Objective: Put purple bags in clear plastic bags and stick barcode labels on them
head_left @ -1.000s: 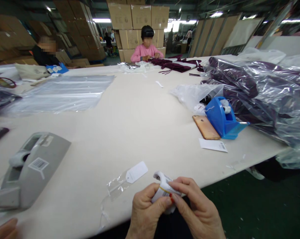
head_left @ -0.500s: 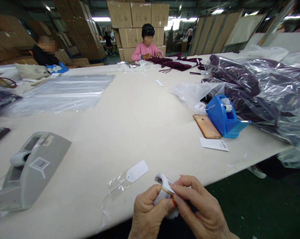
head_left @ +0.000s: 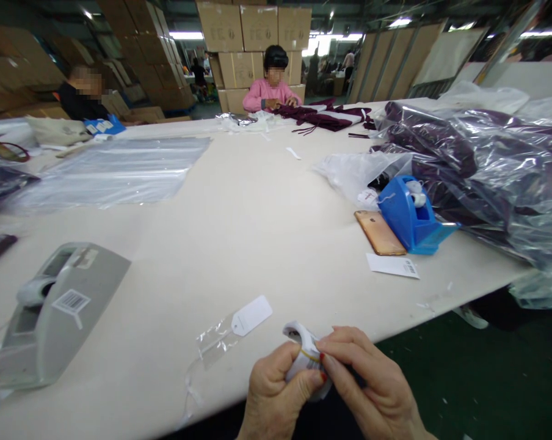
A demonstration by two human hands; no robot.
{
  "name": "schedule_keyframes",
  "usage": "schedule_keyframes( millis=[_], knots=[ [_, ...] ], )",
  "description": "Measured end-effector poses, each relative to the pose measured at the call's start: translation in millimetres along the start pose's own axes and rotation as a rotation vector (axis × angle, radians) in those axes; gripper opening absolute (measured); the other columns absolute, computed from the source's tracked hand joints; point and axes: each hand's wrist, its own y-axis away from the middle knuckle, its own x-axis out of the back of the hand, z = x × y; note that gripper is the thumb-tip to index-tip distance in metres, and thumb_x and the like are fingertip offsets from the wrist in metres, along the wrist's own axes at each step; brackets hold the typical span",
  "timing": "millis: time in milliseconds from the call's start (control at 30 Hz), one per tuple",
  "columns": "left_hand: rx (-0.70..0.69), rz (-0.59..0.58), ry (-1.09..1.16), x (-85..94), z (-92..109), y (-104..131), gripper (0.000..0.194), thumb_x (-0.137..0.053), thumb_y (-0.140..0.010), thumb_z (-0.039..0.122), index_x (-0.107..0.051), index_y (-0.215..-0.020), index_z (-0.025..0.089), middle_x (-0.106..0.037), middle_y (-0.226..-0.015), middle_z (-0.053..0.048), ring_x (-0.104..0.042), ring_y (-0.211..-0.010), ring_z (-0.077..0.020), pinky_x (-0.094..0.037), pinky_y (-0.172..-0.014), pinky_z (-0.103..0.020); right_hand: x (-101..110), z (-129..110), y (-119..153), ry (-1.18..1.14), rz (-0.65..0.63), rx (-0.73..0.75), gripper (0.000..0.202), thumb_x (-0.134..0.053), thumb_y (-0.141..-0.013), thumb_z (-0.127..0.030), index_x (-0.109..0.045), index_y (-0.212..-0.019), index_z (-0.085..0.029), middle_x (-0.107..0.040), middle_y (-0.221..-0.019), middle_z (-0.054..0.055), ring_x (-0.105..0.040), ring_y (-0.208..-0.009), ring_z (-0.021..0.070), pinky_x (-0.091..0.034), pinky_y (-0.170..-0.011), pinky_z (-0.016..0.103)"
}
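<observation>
Both hands grip a curled roll of white labels (head_left: 306,354) with a yellow band around it, just off the near edge of the tabletop (head_left: 239,232). The left hand (head_left: 276,388) pinches the roll between thumb and fingers, and the right hand (head_left: 372,382) presses its fingertips against the other side, by the band. Near the roll, toward the near edge, a white tag (head_left: 252,316) lies beside a strip of clear plastic (head_left: 216,342). A gray tape dispenser (head_left: 69,311) stands at the near left corner. Toward the right edge, a blue tape dispenser (head_left: 411,217) stands just beside a gold phone (head_left: 379,233), with a white card (head_left: 392,266) in front of them. Plastic-wrapped dark clothes (head_left: 477,165) are heaped along the right edge, and clear plastic sheets (head_left: 115,171) lie flat toward the far left corner. At the far edge, a person in pink (head_left: 272,91) handles maroon cloth (head_left: 326,116).
</observation>
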Motion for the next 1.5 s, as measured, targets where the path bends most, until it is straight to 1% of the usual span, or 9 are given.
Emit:
schedule_keyframes(
  millis=[133,267,367,500,700,900,967,1133,1500],
  knots=[
    [-0.008,-0.034,-0.011,0.8,-4,-4,0.016,-0.066,-0.064,0.030,-0.070,-0.070,0.016,-0.048,-0.057,0.004,-0.036,-0.057,-0.0084,-0.030,-0.056,-0.021,-3,1,1,-0.203,0.017,-0.365,0.015,-0.056,-0.086,-0.028,-0.066,-0.078,-0.021,-0.061,-0.073,0.000,-0.057,-0.070,0.0125,-0.046,-0.063,0.022],
    [0.019,-0.127,0.063,-0.3,-13,-18,0.025,-0.072,-0.062,0.038,-0.070,-0.070,0.015,-0.048,-0.056,0.003,-0.036,-0.055,-0.0079,-0.028,-0.053,-0.022,-3,19,0,-0.404,0.413,-0.549,0.021,-0.059,-0.084,-0.040,-0.066,-0.080,-0.021,-0.064,-0.076,0.000,-0.059,-0.071,0.0147,-0.047,-0.064,0.024],
    [0.004,-0.176,0.176,-10.9,-13,-39,0.033,-0.076,-0.059,0.043,-0.071,-0.074,0.014,-0.058,-0.060,-0.001,-0.045,-0.057,-0.0109,-0.034,-0.054,-0.022,6,35,-1,-0.233,0.631,-0.207,0.025,-0.059,-0.085,-0.041,-0.064,-0.103,-0.024,-0.065,-0.106,0.005,-0.058,-0.101,0.0197,-0.046,-0.086,0.030],
    [0.002,-0.230,0.237,-34.0,3,-80,0.041,-0.076,-0.053,0.047,-0.067,-0.075,0.014,-0.064,-0.066,-0.003,-0.051,-0.059,-0.0130,-0.039,-0.057,-0.024,30,44,-5,0.173,0.518,0.292,0.037,-0.052,-0.089,-0.041,-0.056,-0.119,-0.019,-0.059,-0.113,0.009,-0.052,-0.110,0.0223,-0.036,-0.102,0.041],
    [-0.068,-0.186,-0.167,-38.5,8,-128,0.035,-0.070,-0.052,0.040,-0.062,-0.075,0.015,-0.062,-0.072,-0.006,-0.054,-0.073,-0.0227,-0.044,-0.073,-0.038,49,47,-1,0.367,0.405,0.428,0.049,-0.046,-0.088,-0.053,-0.051,-0.122,-0.017,-0.061,-0.105,0.012,-0.057,-0.099,0.0269,-0.036,-0.096,0.051],
    [-0.485,0.164,-0.685,-12.4,11,-91,0.034,-0.056,-0.068,0.019,-0.062,-0.101,0.017,-0.061,-0.106,-0.012,-0.046,-0.105,-0.0297,-0.031,-0.093,-0.049,35,52,3,0.299,0.321,0.384,0.056,-0.048,-0.084,-0.058,-0.049,-0.123,-0.019,-0.062,-0.100,0.011,-0.059,-0.096,0.0267,-0.038,-0.094,0.050],
    [-0.377,0.067,-0.606,-5.8,17,-72,0.021,-0.052,-0.074,0.028,-0.065,-0.086,0.017,-0.064,-0.088,-0.009,-0.053,-0.088,-0.0249,-0.039,-0.081,-0.040,28,55,1,0.247,0.299,0.367,0.056,-0.048,-0.083,-0.059,-0.049,-0.122,-0.019,-0.062,-0.100,0.011,-0.058,-0.097,0.0266,-0.039,-0.094,0.049],
    [0.215,-0.382,0.084,-1.3,25,-37,0.046,-0.059,-0.069,0.058,-0.060,-0.068,0.012,-0.054,-0.056,-0.002,-0.043,-0.049,-0.0090,-0.029,-0.049,-0.022,11,58,-2,0.111,0.192,0.300,0.060,-0.046,-0.081,-0.063,-0.051,-0.121,-0.020,-0.061,-0.099,0.010,-0.057,-0.098,0.0261,-0.043,-0.090,0.044],
    [0.326,-0.271,0.342,17.4,3,-20,0.042,-0.076,-0.056,0.048,-0.056,-0.067,0.013,-0.055,-0.051,0.000,-0.043,-0.039,-0.0045,-0.025,-0.039,-0.016,-8,50,-5,-0.018,0.071,0.169,0.053,-0.053,-0.076,-0.063,-0.058,-0.110,-0.023,-0.064,-0.086,0.005,-0.062,-0.080,0.0205,-0.051,-0.074,0.032]
  ],
)
